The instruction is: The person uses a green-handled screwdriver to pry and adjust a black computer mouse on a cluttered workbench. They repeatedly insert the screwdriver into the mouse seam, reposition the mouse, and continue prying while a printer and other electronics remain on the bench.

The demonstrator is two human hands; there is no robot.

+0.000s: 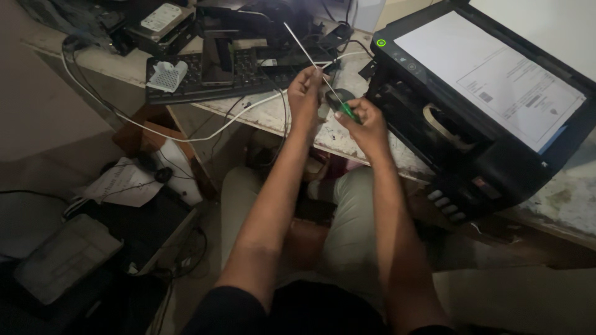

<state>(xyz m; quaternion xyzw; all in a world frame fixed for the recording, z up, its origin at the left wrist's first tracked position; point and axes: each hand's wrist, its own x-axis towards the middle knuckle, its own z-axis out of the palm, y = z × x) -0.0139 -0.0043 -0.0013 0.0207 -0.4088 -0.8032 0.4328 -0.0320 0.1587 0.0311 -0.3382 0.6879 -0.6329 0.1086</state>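
Sitting low before a worn desk [562, 205], with papers and a pale flat device [65, 254] lying on the floor at far left, a black keyboard [205, 77] with a phone [217, 59] resting on it further up, and a white cable [186, 133] trailing off the desk edge. Pinching a thin white rod [304, 46] in the left hand [304, 93], fingers closed narrow around its lower end, the rod slanting up and left over the keyboard. Gripping a green-handled screwdriver [346, 111] in the right hand [367, 124], fingers wrapped shut around the handle, its tip seemingly meeting the rod's base, though the exact contact is too small to tell. Working just in front of a dark mouse-like object [340, 96] on the desk. Doing this well, judging from the pose: keeping both hands close together, bracing wrists steady, holding the rod firm near the joint, guiding the tip gently rather than forcing. Standing at right, a black printer [472, 149] with a printed sheet [490, 77] on top.
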